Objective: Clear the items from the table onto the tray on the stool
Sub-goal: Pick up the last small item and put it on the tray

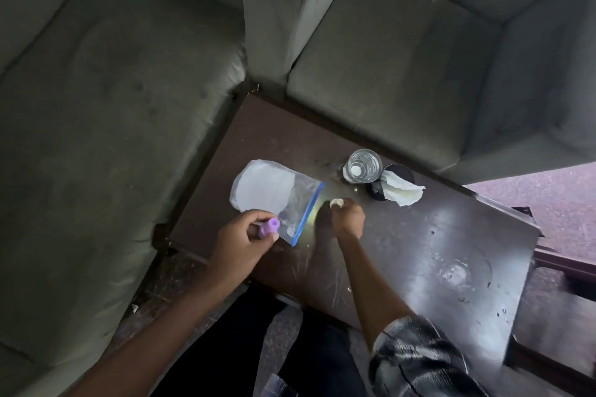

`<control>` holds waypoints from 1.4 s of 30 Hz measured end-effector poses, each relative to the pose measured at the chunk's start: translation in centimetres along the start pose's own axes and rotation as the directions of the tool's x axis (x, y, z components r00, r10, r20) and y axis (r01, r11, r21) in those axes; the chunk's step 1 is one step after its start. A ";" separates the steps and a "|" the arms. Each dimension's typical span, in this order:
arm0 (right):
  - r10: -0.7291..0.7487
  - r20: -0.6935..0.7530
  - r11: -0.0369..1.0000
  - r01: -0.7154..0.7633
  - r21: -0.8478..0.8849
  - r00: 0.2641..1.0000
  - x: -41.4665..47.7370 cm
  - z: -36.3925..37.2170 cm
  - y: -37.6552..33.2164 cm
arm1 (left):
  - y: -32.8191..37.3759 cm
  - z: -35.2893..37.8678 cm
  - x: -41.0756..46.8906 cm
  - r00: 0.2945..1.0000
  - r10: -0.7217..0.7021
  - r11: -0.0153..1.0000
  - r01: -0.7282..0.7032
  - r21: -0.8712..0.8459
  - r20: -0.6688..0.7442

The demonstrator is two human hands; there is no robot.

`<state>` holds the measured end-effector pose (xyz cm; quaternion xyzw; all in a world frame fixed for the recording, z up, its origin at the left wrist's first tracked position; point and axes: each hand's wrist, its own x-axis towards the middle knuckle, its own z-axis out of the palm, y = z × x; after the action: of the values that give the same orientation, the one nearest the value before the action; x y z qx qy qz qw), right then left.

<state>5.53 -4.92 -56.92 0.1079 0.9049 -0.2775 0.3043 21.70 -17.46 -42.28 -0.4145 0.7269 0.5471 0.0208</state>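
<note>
On the dark brown table [419, 235] lies a clear zip bag [277, 193] with a blue seal and white paper discs inside. My left hand [245, 238] grips a small purple plastic piece [269, 227] at the bag's near corner. To the right of the bag, my right hand [346, 217] pinches a small pale scrap [337, 202] just above the tabletop. Farther back stand a clear glass [363, 166] and a dark round cup [392, 185] with a crumpled white tissue [403, 192] hanging out of it. No tray or stool is in view.
Grey-green sofa cushions [113, 106] wrap around the table's far and left sides. Water drops and crumbs mark the table's right half [458, 271]. A pinkish floor [554, 200] shows at the right. My dark trousers [258, 348] are below the table's near edge.
</note>
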 end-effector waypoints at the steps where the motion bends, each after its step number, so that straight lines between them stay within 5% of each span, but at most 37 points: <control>1: -0.010 -0.004 1.000 0.010 0.019 1.000 -0.9 -0.8 0.1 | 0.7 0.0 0.2 1.000 0.020 1.000 -0.020 -0.011 0.001; 9: -0.126 -0.126 0.975 0.147 0.169 0.984 -9.6 -8.9 -1.2 | 5.7 0.5 1.0 0.996 0.088 0.961 -0.092 -0.260 -0.026; 21: -0.108 -0.238 0.889 0.201 0.412 0.965 -17.8 -16.0 2.0 | 10.6 5.6 -4.1 0.924 0.268 0.902 -0.143 -0.407 0.271; 36: -0.129 -0.294 0.680 0.300 0.669 0.947 -29.7 -22.7 16.8 | 7.8 13.6 -20.0 0.840 0.392 0.900 -0.264 -0.347 0.376; 42: -0.061 -0.400 0.634 0.345 0.692 0.914 -34.5 -28.1 24.5 | 8.1 19.2 -27.4 0.749 0.408 0.911 -0.301 -0.281 0.523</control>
<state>27.93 30.32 -28.00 0.1653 0.7533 -0.6354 0.0377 26.49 14.48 -30.42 -0.0856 0.7002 0.7023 0.0954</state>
